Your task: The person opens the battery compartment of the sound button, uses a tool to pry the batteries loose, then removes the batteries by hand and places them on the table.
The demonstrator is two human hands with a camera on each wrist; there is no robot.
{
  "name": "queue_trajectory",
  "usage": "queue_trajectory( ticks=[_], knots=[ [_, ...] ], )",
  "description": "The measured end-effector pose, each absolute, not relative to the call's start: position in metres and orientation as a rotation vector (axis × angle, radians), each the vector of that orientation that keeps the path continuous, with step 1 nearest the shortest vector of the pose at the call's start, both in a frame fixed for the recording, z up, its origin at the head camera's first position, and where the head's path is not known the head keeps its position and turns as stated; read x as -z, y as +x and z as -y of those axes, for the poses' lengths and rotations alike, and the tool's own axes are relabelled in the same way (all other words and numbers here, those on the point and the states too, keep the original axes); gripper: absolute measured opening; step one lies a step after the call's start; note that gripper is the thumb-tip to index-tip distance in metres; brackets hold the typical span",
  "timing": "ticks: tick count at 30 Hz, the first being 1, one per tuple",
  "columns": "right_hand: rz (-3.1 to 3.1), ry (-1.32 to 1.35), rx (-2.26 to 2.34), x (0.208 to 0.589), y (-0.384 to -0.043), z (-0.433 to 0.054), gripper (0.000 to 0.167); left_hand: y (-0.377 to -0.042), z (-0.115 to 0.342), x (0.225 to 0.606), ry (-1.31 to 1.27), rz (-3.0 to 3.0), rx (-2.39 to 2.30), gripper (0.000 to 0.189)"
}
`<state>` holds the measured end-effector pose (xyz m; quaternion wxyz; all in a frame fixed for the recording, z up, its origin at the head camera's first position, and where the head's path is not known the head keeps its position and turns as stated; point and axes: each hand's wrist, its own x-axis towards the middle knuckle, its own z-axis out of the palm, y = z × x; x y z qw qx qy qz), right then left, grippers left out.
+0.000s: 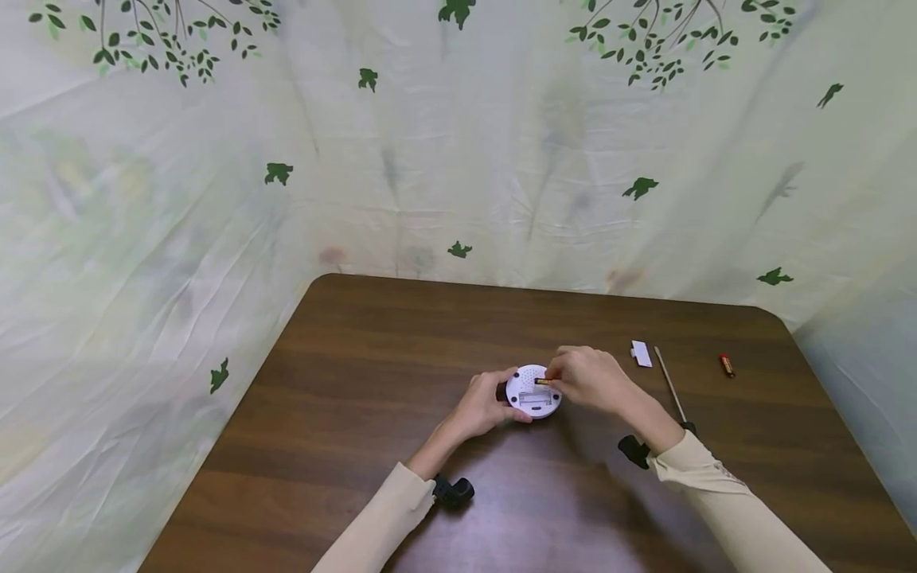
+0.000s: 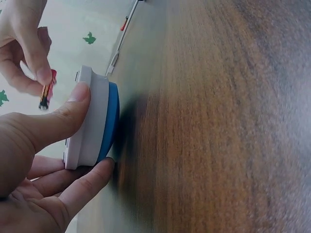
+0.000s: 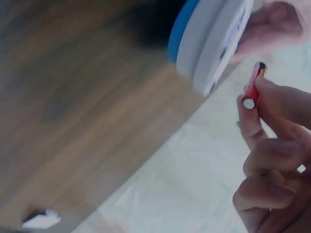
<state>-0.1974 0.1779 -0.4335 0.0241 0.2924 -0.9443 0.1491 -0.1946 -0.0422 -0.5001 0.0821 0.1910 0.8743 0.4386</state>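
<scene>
My left hand (image 1: pixel 481 406) grips a round white device (image 1: pixel 525 376) by its side, thumb and fingers on opposite edges. Its perforated back faces up, showing an uncovered battery compartment (image 1: pixel 536 398); the blue underside (image 2: pixel 112 119) is down toward the table in the left wrist view. Between thumb and forefinger, my right hand (image 1: pixel 591 378) pinches a small red and black battery (image 3: pixel 252 88). In the head view that battery hovers over the device's back near the compartment. The right wrist view shows the other right fingers curled below it.
To the right on the brown wooden table (image 1: pixel 401 334) lie a small white cover (image 1: pixel 641 354), a long thin screwdriver (image 1: pixel 670 383) and a second red battery (image 1: pixel 727 365). A leaf-printed curtain (image 1: pixel 501 159) hangs behind the table's far edge.
</scene>
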Motion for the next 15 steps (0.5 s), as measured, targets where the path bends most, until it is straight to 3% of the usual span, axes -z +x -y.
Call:
queue_trajectory(
  ticks=[8, 15],
  knots=[
    [2.954, 0.620, -0.472, 0.417, -0.210, -0.226, 0.003, -0.194, 0.045, 0.501, 0.528, -2.616, -1.323, 0.085],
    [3.030, 0.279, -0.505, 0.420, -0.216, -0.296, 0.015, -0.194, 0.046, 0.500, 0.515, -2.622, -1.321, 0.085]
  ],
)
